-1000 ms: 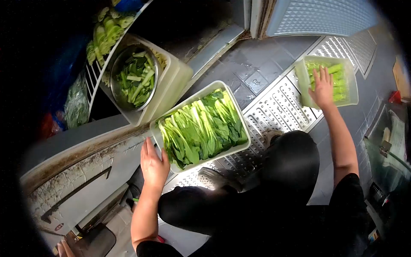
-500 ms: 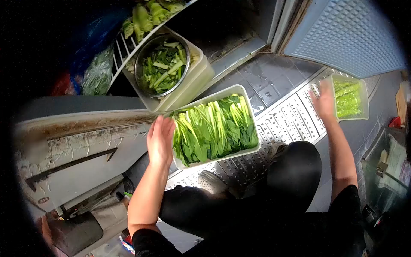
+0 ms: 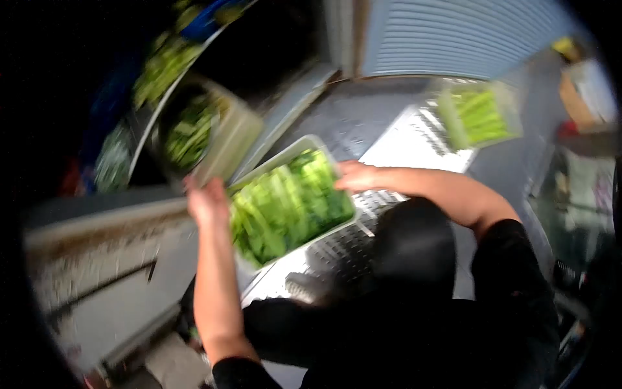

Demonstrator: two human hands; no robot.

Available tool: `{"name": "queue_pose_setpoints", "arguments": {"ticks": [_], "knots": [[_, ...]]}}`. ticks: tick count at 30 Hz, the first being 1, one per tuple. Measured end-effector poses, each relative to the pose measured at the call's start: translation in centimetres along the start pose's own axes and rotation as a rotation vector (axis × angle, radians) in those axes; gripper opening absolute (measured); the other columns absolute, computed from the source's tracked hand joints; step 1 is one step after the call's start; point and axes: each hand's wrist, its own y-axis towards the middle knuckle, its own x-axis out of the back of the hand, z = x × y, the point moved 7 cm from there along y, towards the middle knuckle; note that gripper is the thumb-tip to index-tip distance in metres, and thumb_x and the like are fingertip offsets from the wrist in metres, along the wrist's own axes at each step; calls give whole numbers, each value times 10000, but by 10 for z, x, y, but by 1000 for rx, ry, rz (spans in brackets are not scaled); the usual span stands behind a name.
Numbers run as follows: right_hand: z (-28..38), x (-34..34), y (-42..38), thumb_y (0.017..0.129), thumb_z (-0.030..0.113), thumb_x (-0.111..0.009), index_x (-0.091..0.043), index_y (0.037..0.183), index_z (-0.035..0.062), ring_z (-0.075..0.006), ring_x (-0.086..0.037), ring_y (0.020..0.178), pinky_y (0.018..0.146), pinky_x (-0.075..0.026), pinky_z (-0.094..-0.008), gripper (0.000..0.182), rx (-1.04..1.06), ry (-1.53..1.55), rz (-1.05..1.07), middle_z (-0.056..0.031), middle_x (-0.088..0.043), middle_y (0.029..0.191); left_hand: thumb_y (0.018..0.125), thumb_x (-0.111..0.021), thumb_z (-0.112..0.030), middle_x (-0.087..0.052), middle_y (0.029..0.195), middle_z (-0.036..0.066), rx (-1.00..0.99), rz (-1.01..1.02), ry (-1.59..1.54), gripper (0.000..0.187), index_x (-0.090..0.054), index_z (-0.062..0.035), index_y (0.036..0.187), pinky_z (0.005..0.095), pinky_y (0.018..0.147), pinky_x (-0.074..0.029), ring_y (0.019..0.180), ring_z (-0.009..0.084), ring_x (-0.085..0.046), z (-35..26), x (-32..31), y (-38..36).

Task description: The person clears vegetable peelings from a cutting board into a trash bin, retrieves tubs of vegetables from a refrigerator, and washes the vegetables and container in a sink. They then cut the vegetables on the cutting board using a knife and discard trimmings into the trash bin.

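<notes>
A pale plastic container [image 3: 353, 222] full of green leafy vegetables [image 3: 285, 207] sits in front of me, its bunches laid side by side. My right hand [image 3: 355, 176] is closed on its right rim, fingers curling over the edge. At the opposite end, my left hand [image 3: 208, 202] is right by the left side of the container; motion blur smears its fingers. Beyond my left hand, a round metal bowl [image 3: 157, 144] of cut greens [image 3: 188, 137] rests on a taller plastic bin [image 3: 236, 133].
Farther right stands another clear container [image 3: 461, 129] with light green stalks [image 3: 479, 115]. Perforated metal plating [image 3: 405, 146] crosses the floor. A white rack edge [image 3: 170, 91] with vegetables is at upper left, and a blue textured panel [image 3: 453, 39] at the top.
My right hand has come left from beside the far container to the rim of the leafy-vegetable container. My left hand stays near its left end. The whole view has shifted and blurred.
</notes>
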Motion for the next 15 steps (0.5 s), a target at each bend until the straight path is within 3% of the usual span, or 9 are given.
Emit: {"name": "queue_pose_setpoints", "arguments": {"ticks": [1,2,4,6,8,9,10,14,15], "knots": [[6,6,-10,871,159,-617,-592,1331,89,-185,-674,803,651,-571,-353,466,-13,46,-42,-149,-696,1017,1060,-464,-417,-615,1160,141,9,5,-42,541,-473,47,1339,370,962,-506,1004,248,-604,-2,-7,-7],[7,12,-14,860,161,-616,-626,1284,82,-168,-660,729,593,-557,-359,431,-49,-50,-75,-147,-696,886,1058,-464,-426,-575,1274,176,-7,15,40,595,-423,63,1394,378,1041,-457,1142,273,-569,-1,0,2],[2,34,-22,854,198,-606,-693,1126,38,-314,-703,830,785,-562,-412,327,11,-225,-272,-211,-712,920,1045,-474,-462,-419,1463,238,25,-7,34,663,-377,70,1429,376,1111,-388,1318,290,-453,2,-12,-16],[-13,57,-29,849,217,-610,-706,1101,53,-362,-698,892,867,-540,-417,316,-53,-283,-352,-223,-713,946,1036,-489,-472,-313,1523,258,46,34,9,691,-353,70,1441,378,1145,-340,1379,297,-376,5,-20,-30],[-31,83,-43,851,218,-613,-714,1086,78,-340,-701,870,842,-546,-418,292,-41,-225,-487,-209,-716,921,1029,-503,-470,-250,1553,269,29,59,78,717,-319,72,1460,380,1172,-297,1418,299,-326,8,-21,-42],[-35,96,-54,847,197,-617,-713,1105,96,-325,-702,843,821,-552,-413,293,3,-405,-592,-192,-720,897,1026,-510,-464,-239,1552,269,9,74,159,730,-297,73,1473,381,1183,-279,1425,297,-314,11,-21,-52],[-44,104,-65,842,233,-604,-706,1145,119,-358,-697,921,889,-552,-442,339,-43,-371,-621,-205,-714,952,1023,-516,-457,-228,1552,270,-6,91,234,745,-276,75,1486,382,1193,-261,1433,296,-302,11,-14,-55],[-69,143,-131,837,185,-631,-654,1278,204,-348,-687,978,884,-539,-424,442,-173,-264,-798,-200,-714,1041,1027,-522,-388,-176,1613,249,-32,279,410,764,-186,70,1538,403,1238,-168,1514,321,-180,21,-25,-70],[-74,151,-145,849,180,-630,-616,1337,214,-355,-685,987,886,-537,-427,489,-169,-328,-838,-198,-713,1056,1017,-543,-378,-218,1596,231,-9,279,412,776,-183,69,1540,391,1230,-189,1501,302,-215,25,-23,-69]]}}
